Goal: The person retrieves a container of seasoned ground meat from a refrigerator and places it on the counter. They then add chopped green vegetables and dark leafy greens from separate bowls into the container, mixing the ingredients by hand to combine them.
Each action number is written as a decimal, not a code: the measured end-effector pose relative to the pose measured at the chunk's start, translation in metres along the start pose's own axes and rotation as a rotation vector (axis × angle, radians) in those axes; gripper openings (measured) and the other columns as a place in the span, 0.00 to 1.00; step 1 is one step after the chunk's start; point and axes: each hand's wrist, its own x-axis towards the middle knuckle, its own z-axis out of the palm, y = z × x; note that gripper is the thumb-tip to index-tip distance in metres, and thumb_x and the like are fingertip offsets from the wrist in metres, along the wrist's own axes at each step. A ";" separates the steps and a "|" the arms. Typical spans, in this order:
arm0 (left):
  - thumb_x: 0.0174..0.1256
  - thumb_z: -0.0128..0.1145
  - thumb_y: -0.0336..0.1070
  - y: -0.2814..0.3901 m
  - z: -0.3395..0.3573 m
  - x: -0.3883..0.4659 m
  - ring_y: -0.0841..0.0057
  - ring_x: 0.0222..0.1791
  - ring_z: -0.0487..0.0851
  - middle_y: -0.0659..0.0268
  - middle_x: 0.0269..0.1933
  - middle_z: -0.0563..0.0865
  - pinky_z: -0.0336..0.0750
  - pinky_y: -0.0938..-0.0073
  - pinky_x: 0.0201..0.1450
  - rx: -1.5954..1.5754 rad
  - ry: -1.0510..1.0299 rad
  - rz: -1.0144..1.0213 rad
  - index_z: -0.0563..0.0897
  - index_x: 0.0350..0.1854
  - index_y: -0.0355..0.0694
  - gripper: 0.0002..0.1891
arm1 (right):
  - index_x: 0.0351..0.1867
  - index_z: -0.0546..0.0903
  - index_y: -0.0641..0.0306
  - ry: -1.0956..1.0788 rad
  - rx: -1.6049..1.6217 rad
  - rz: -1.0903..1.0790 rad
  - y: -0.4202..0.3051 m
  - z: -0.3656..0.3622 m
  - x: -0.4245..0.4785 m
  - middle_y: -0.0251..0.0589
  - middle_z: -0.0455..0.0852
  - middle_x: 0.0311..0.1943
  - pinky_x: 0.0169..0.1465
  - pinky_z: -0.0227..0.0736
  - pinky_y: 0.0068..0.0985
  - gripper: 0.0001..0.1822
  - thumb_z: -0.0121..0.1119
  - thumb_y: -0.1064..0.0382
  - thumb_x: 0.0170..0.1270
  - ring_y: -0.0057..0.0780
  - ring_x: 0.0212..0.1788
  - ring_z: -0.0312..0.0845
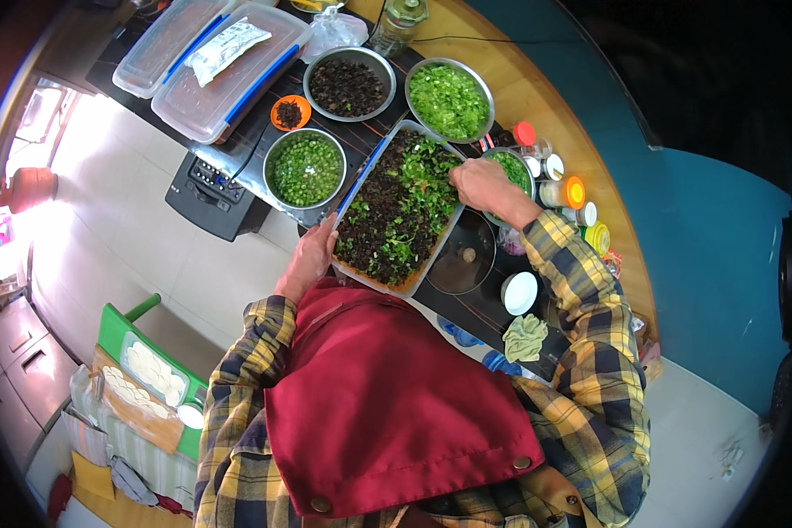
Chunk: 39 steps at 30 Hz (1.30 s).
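Observation:
A clear plastic container (348, 276) with a blue clip strip stands in front of me. It is filled with a dark chopped mixture (377, 221) strewn with chopped green herbs (428, 173). My left hand (311, 256) grips the container's near left rim. Over its right edge is my right hand (487, 187), with curled fingers at the herbs; whether they hold anything is hidden. Just beyond that hand sits a steel bowl of finely cut greens (511, 170). A glass lid (461, 254) with a knob lies right of the container.
Steel bowls hold chopped green pieces (305, 169), dark bits (346, 88) and light-green slices (449, 100). Lidded boxes (234, 72) stand far left, an orange dish (290, 113) nearby. Seasoning jars (561, 193) line the right. A white bowl (519, 294) and green cloth (525, 338) lie nearer.

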 end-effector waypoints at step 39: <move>0.77 0.52 0.36 -0.010 0.010 -0.010 0.40 0.46 0.83 0.39 0.45 0.84 0.77 0.49 0.52 -0.013 0.081 0.044 0.74 0.70 0.41 0.22 | 0.34 0.89 0.61 -0.142 0.021 -0.045 -0.059 0.049 0.080 0.48 0.91 0.37 0.44 0.84 0.44 0.10 0.59 0.62 0.59 0.49 0.41 0.89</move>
